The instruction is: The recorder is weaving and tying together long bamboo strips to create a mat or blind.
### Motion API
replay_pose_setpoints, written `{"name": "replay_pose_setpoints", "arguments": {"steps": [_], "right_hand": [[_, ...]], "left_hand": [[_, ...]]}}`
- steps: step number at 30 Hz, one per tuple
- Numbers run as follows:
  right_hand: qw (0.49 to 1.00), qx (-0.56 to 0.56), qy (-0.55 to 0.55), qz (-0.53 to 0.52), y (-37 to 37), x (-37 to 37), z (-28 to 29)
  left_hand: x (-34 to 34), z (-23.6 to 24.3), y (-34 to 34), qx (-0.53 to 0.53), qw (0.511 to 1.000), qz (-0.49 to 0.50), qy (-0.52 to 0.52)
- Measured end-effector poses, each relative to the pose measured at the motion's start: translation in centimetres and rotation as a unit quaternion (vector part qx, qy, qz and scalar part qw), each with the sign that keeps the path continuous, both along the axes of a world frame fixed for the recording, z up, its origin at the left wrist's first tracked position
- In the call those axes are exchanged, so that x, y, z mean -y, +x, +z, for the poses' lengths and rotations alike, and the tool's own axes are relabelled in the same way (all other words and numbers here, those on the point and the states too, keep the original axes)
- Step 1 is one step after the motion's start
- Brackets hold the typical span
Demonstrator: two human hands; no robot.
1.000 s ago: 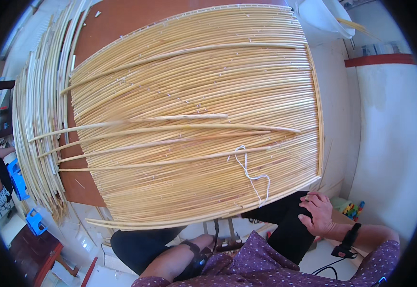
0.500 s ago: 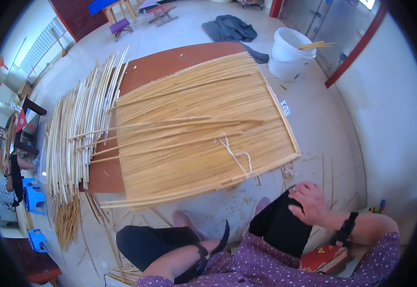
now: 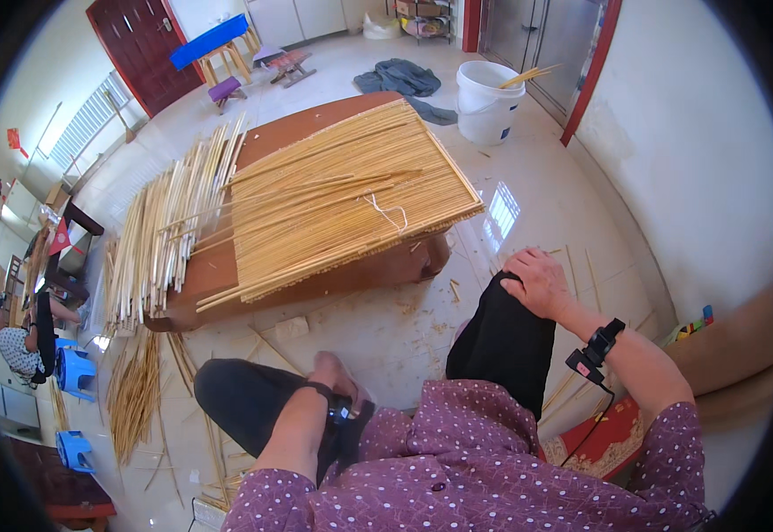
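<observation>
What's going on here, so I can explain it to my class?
A seated person rests the right hand on the right knee, and the left forearm lies over the left leg. Neither arm reaches the mat of pale sticks on the brown table. A few loose sticks and white string lie on it, with more sticks at the table's left end.
</observation>
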State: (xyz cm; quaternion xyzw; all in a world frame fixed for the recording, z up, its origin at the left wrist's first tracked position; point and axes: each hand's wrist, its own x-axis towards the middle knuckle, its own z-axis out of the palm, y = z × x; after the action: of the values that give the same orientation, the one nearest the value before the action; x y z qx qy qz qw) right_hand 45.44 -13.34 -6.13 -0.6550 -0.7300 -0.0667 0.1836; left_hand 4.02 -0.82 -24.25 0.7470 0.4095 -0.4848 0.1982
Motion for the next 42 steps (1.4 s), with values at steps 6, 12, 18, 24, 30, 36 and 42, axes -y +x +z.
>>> {"name": "replay_pose_setpoints", "arguments": {"steps": [6,12,18,24,30,36,42], "right_hand": [[0.996,0.068,0.024,-0.042,-1.7,1.7,-2.1],[0.922,-0.243,-0.279,-0.118,-10.4,-0.2,-13.2],[0.396,-0.701,-0.492,-0.330,-17.7,-0.5,-16.8],[0.328,-0.853,-0.299,-0.275,-17.5,0.5,-18.8],[0.270,-0.864,-0.384,-0.182,-15.7,-0.6,-21.5],[0.338,-0.866,-0.311,-0.198,-17.1,-0.5,-19.4],[0.421,-0.842,-0.235,-0.242,-15.9,-0.7,-21.0]], "left_hand": [[0.2,-1.2,-0.7,0.022,0.999,-0.004,0.049],[0.3,4.5,3.9,0.143,0.983,-0.012,0.114],[2.8,10.6,7.6,0.203,0.963,-0.006,0.178],[4.1,12.0,9.0,0.250,0.940,-0.044,0.228],[4.1,12.4,8.2,0.257,0.932,-0.037,0.255],[4.4,13.2,6.7,0.250,0.931,-0.022,0.265],[4.4,13.5,6.0,0.247,0.935,-0.015,0.255]]}}
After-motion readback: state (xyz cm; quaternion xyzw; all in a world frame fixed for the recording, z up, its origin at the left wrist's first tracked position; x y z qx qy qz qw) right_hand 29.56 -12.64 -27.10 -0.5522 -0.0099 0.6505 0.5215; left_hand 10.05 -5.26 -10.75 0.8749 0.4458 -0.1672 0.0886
